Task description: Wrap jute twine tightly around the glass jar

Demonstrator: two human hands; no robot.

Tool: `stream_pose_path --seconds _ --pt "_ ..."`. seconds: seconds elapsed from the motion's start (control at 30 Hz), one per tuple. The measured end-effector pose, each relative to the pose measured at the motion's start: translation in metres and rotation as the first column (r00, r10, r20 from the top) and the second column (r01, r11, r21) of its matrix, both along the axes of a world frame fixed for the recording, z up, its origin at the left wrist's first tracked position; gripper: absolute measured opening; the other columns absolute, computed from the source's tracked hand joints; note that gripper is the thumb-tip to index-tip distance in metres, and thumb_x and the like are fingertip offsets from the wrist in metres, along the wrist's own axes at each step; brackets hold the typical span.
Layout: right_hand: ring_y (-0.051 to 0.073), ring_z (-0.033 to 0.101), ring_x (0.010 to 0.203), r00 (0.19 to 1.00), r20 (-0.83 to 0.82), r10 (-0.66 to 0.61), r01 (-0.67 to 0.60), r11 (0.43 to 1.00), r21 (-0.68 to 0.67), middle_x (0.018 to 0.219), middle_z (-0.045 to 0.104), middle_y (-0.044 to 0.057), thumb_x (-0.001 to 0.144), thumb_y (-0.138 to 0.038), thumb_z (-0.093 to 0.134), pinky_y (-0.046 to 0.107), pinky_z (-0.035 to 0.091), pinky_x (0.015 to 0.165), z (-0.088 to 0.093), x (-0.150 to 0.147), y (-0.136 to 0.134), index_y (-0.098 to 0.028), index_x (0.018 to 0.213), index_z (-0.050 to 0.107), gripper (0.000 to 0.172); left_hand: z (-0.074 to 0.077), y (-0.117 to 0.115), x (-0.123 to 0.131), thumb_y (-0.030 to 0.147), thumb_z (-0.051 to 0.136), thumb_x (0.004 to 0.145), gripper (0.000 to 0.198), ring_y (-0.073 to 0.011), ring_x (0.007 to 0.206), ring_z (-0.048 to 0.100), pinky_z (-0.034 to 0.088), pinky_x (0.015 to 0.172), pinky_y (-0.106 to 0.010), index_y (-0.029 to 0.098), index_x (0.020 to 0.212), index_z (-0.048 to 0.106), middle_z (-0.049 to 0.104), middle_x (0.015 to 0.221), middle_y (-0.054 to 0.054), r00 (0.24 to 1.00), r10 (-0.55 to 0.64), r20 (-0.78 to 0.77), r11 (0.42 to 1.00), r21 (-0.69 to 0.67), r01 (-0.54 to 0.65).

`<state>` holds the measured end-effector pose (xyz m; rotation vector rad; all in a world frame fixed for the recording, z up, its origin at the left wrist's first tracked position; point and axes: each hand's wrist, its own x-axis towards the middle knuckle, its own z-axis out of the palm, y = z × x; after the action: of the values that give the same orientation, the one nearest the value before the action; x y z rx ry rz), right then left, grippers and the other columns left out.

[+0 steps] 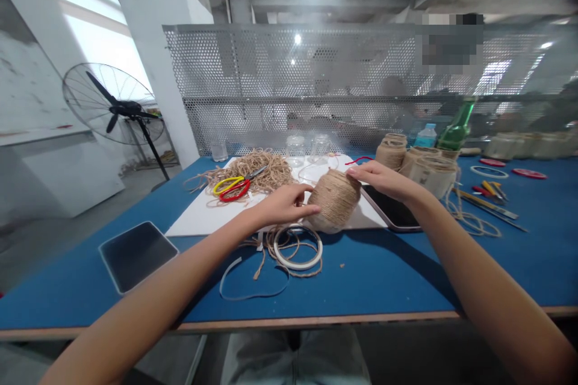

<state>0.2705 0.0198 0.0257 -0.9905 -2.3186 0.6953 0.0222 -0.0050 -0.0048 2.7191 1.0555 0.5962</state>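
Note:
A jar wrapped in jute twine [335, 200] leans at a tilt above the front of the white board [194, 219]. My left hand [289, 201] grips its left side, thumb toward me and fingers curled behind. On its upper right edge my right hand [379, 177] holds on with the fingertips. Just below the jar, a white ring [298, 266] lies on the table over loose strands of twine [256, 274]. A heap of loose twine [266, 162] covers the back left of the board, with scissors with red and yellow handles [237, 185] on top.
Two clear glass jars [295, 147] stand behind the board. More twine-wrapped jars [391, 151], a green bottle [458, 126] and a phone [392, 210] are to the right, near brushes [490, 207]. A dark tablet-like panel [138, 255] lies left. A perforated metal screen [271, 84] closes the back.

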Motion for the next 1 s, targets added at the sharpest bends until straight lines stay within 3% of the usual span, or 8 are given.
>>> stream_pose_path --seconds 0.33,0.67,0.87,1.0 --pt "0.014 0.040 0.062 0.992 -0.025 -0.126 0.125 0.991 -0.048 0.060 0.045 0.000 0.081 -0.055 0.036 0.029 0.034 0.062 -0.001 -0.007 -0.006 -0.017 0.062 0.051 0.045 -0.001 -0.007 0.006 0.053 0.046 0.081 0.049 -0.0136 0.059 0.050 0.034 0.054 -0.023 0.015 0.111 0.051 0.057 0.069 -0.002 0.999 0.040 -0.004 0.998 0.043 -0.040" --pt "0.016 0.049 0.065 0.996 -0.036 -0.080 0.075 0.990 -0.122 0.064 0.058 0.001 0.077 -0.054 0.043 0.032 0.040 0.070 0.000 -0.008 -0.010 -0.017 0.071 0.064 0.043 0.003 -0.008 0.002 0.062 0.040 0.080 0.056 -0.0150 0.061 0.054 0.031 0.052 -0.023 0.020 0.117 0.047 0.062 0.076 -0.002 0.982 0.115 -0.152 0.986 0.138 -0.094" --pt "0.017 0.051 0.070 0.995 -0.076 -0.068 0.054 0.984 -0.170 0.068 0.061 0.003 0.077 -0.053 0.045 0.030 0.041 0.067 -0.002 -0.008 -0.009 -0.016 0.074 0.066 0.043 0.007 -0.003 -0.004 0.062 0.040 0.080 0.056 -0.0149 0.063 0.055 0.032 0.054 -0.022 0.023 0.120 0.045 0.063 0.077 -0.001 0.976 0.082 -0.203 0.986 0.160 -0.049" --pt "0.020 0.053 0.080 0.991 -0.131 -0.028 0.002 0.980 -0.200 0.080 0.064 0.005 0.078 -0.053 0.046 0.033 0.041 0.076 -0.004 -0.006 -0.006 -0.017 0.080 0.066 0.041 0.007 0.002 -0.007 0.062 0.039 0.080 0.057 -0.0154 0.064 0.055 0.032 0.055 -0.023 0.022 0.120 0.046 0.063 0.077 -0.003 0.977 0.076 -0.200 0.990 0.135 -0.049"
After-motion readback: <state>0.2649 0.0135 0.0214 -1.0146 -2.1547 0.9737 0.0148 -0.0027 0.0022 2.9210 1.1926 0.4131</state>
